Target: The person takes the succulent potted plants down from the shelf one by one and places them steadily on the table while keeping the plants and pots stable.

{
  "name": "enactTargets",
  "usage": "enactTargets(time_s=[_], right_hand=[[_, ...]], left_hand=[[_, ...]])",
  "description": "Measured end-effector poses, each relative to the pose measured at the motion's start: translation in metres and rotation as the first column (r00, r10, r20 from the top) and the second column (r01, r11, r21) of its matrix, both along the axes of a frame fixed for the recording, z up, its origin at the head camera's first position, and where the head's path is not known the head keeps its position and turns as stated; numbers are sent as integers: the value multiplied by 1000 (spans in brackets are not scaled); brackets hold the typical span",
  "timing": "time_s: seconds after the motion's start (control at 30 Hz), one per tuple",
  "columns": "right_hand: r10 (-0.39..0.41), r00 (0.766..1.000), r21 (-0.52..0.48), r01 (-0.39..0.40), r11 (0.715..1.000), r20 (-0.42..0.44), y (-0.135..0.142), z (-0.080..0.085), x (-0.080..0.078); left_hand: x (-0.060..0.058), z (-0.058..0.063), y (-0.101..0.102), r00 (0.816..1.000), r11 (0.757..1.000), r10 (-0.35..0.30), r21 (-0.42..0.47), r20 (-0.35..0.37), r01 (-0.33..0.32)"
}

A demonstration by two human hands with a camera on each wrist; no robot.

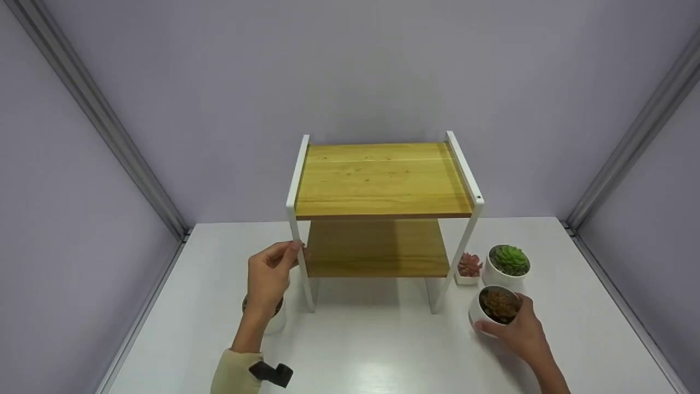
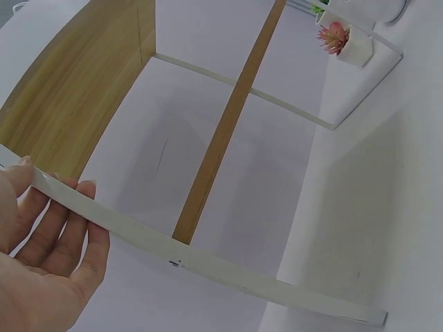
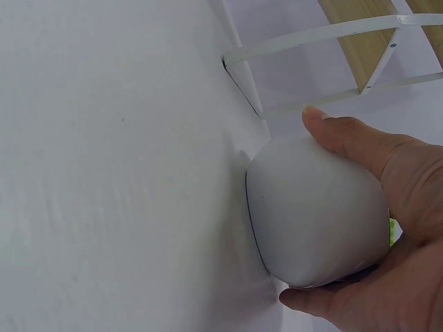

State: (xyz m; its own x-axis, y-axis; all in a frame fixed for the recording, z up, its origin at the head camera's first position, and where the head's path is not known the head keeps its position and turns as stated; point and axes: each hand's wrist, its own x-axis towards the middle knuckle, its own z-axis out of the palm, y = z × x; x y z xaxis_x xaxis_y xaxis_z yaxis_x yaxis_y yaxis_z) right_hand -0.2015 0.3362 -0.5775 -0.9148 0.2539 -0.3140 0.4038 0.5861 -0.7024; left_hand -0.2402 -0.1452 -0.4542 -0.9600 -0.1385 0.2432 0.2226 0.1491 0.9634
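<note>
A two-tier shelf (image 1: 383, 183) with wooden boards and a white frame stands on the table. My left hand (image 1: 267, 282) pinches its front left upright, thumb and fingers on either side of the white bar (image 2: 232, 271) in the left wrist view. To the right of the shelf, my right hand (image 1: 525, 332) grips a round white pot (image 1: 477, 314) holding a brown succulent (image 1: 499, 305). The right wrist view shows the pot (image 3: 311, 207) from the side, thumb and fingers around it, its base close to the tabletop.
Behind the gripped pot are a green succulent (image 1: 511, 257) in a white pot and a small pink succulent (image 1: 469, 265) by the shelf's right leg. Another white pot (image 1: 277, 322) is partly hidden behind my left wrist. Pale walls (image 1: 377, 65) enclose the white table (image 1: 361, 350).
</note>
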Motion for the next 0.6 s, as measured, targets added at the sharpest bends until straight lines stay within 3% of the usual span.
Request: enactTargets(time_s=[0.6], right_hand=[[1,1000,-15,-1,1000,-11,-2,2,5]], left_hand=[[1,-2,-2,1000,1000,1,-7,-10,-1]])
